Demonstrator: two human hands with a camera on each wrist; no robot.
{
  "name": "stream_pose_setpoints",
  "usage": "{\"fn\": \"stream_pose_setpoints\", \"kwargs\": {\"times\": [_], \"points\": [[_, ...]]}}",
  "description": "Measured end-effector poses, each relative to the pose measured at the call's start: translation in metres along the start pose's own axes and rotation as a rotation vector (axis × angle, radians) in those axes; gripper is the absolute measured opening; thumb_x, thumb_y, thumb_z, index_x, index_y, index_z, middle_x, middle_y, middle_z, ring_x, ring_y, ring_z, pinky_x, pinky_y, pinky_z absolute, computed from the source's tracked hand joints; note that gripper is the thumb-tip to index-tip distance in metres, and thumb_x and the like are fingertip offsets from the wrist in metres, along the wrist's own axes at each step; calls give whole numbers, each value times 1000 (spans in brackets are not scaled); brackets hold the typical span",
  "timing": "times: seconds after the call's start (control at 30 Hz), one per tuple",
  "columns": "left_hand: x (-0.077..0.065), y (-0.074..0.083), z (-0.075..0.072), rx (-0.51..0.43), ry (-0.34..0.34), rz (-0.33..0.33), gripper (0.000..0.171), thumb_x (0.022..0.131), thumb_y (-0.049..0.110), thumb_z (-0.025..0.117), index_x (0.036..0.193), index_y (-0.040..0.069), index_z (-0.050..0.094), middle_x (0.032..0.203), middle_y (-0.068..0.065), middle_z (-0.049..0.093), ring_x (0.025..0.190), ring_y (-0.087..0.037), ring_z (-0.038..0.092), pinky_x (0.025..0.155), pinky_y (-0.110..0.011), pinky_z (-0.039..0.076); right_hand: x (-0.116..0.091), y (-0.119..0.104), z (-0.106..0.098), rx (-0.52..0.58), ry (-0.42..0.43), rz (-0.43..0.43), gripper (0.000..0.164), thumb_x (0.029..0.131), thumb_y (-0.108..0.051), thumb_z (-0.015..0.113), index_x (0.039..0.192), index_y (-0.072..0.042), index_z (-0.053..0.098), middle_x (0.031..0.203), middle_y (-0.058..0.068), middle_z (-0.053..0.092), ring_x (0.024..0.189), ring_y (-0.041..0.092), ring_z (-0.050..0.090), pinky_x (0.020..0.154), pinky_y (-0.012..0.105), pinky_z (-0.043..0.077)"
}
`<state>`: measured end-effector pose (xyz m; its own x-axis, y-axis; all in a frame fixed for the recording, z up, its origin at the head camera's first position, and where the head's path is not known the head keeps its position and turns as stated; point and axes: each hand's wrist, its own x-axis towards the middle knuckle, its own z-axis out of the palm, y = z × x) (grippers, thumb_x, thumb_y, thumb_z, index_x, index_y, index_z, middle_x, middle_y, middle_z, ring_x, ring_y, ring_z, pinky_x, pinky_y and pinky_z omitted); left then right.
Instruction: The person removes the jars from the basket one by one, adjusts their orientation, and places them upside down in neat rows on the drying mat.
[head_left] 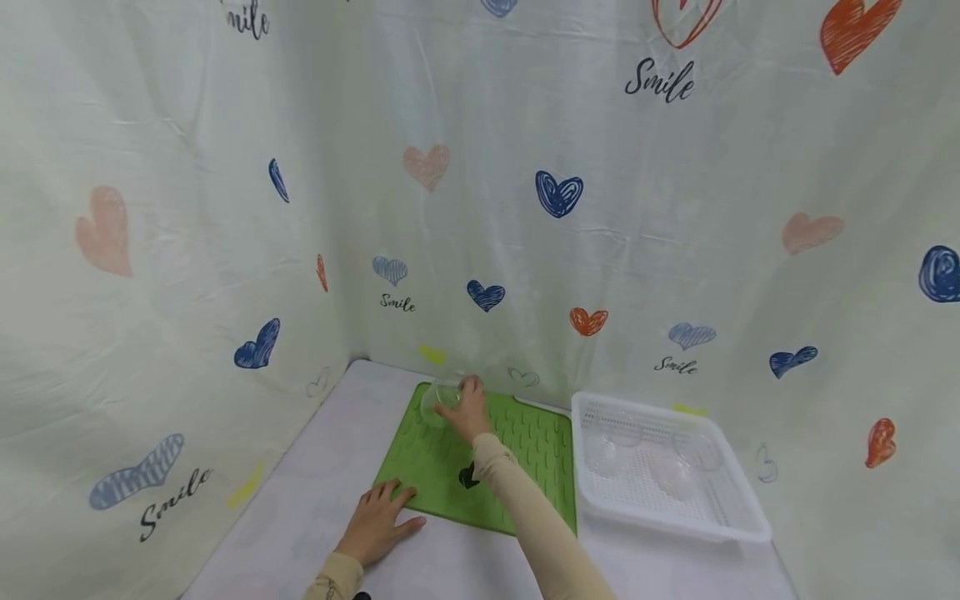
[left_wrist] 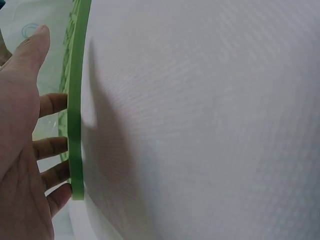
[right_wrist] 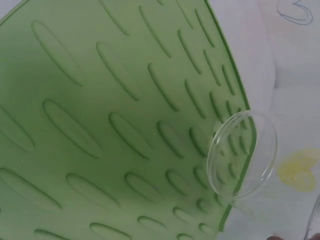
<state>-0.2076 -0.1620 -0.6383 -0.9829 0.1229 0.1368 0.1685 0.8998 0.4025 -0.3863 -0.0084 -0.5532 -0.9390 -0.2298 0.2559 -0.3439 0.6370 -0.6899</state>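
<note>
A pale fabric backdrop (head_left: 480, 167) hangs on two sides and meets in a corner behind the white table (head_left: 300, 517). It is printed with scribbled hearts in dark blue, orange, pink and pale blue, and with the word "Smile" in black script in several places. The cloth shows soft creases. The table surface has a fine dotted texture. The light is even and diffuse, with faint shadows.

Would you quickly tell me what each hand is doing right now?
Left hand: open, fingers flat on the green mat's near corner.
Right hand: grips a clear glass bowl at the mat's far corner.
</note>
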Motion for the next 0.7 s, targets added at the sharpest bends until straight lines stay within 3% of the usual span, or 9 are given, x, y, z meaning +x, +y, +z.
{"fn": "stream_pose_setpoints", "kwargs": {"times": [0.27,0.43,0.7], "points": [[0,3,-5,12,-17,-5,63,85,64,57,126,16,61,129,-18,55,121,-42,49,99,-63,39,-5,-2,11,-19,-9,0,59,88,-34,71,127,-3,40,152,23,22,134,45,34,92,52,51],[2,3,-6,24,-16,-3,62,85,63,58,126,17,61,128,-17,55,120,-42,50,99,-63,39,-6,-5,12,-85,-18,7,62,92,-39,65,137,-6,39,156,25,16,137,48,30,91,53,53],[2,3,-6,16,-27,-6,62,84,63,58,126,17,62,127,-16,55,120,-41,50,98,-63,39,-10,-8,9,-122,-115,18,65,96,-42,56,147,-9,33,157,27,13,139,48,27,95,58,49]]}}
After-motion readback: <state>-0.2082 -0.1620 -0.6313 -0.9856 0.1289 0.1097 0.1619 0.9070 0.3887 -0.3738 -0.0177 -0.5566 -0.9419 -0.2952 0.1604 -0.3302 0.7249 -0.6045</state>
